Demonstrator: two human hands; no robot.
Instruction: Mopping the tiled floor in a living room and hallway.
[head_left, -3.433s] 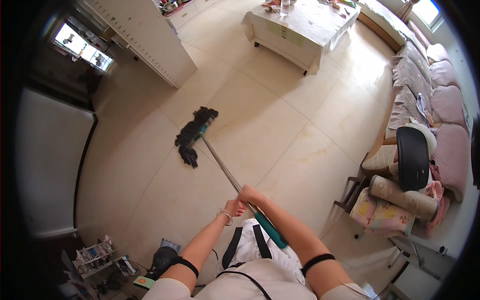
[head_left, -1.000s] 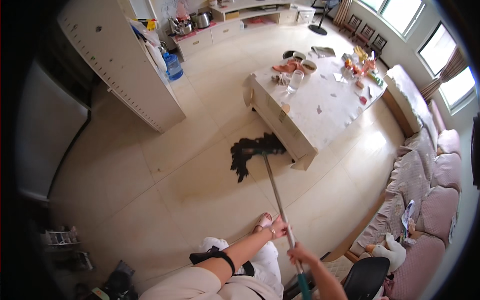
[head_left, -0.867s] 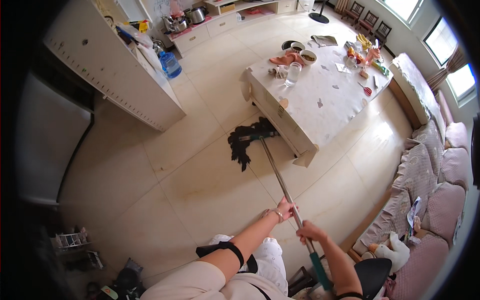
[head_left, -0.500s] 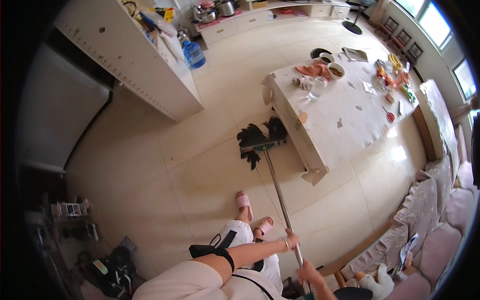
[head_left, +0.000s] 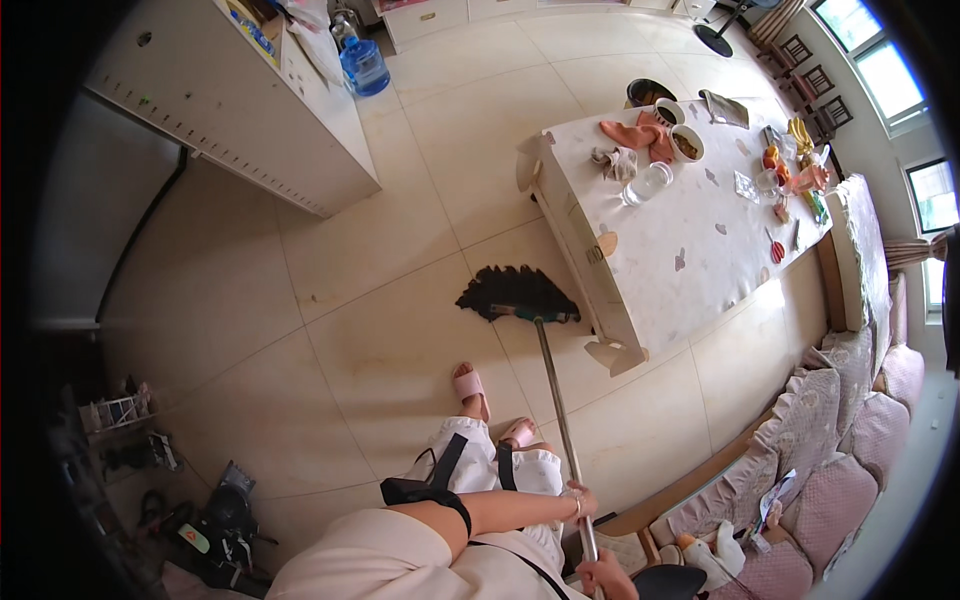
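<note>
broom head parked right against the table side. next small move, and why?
Probably a short pull of the broom head back toward the pink slippers, away from the low table. Its bristles are fanned flat on the tile right beside the table's side, so there is no room to push further. Both hands, left hand and right hand, grip the handle.

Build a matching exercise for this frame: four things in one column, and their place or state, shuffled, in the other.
Things:
1. broom head
2. water jug
3. left hand
4. glass jar

Places or states:
A. on the low table
B. closed on the broom handle
C. on the floor beside the white cabinet
D. on the tiles at the table's edge

Pairs: 1-D, 2-C, 3-B, 4-A
</note>
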